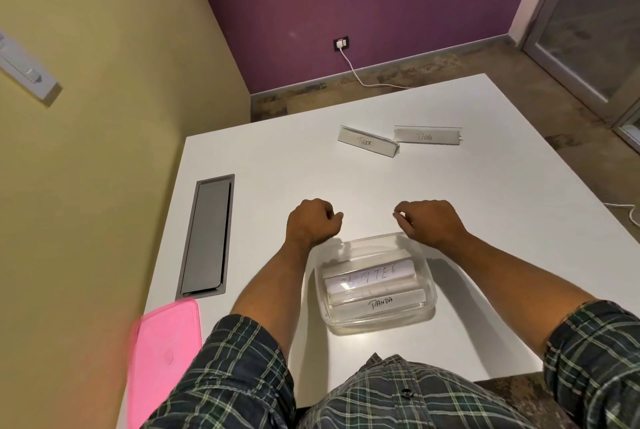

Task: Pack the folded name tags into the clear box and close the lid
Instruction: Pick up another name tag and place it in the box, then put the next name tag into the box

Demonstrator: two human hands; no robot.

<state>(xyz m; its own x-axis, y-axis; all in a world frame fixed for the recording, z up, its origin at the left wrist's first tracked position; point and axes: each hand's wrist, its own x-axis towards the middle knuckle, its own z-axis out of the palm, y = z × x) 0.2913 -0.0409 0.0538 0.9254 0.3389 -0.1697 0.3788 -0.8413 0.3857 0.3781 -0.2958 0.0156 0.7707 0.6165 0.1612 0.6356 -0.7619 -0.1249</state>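
The clear box [429, 307] stands lidless on the white table in front of me. Inside lie folded name tags, one reading PANDA [381, 303] and one starting BUTTE [370, 278]. Two tent-folded tags stand farther back: TIGER [367, 142] and DOG [427, 135]. The pink lid [166, 356] lies at the table's near left corner. My left hand [311, 222] hovers just beyond the box's far left corner, fingers curled, holding nothing. My right hand [429, 222] hangs over the box's far right corner, fingers loosely bent, also holding nothing.
A grey cable hatch [207, 238] is set into the white table [277, 165] on the left. A yellow wall runs along the left side. A white cable [627, 212] lies at the table's right edge.
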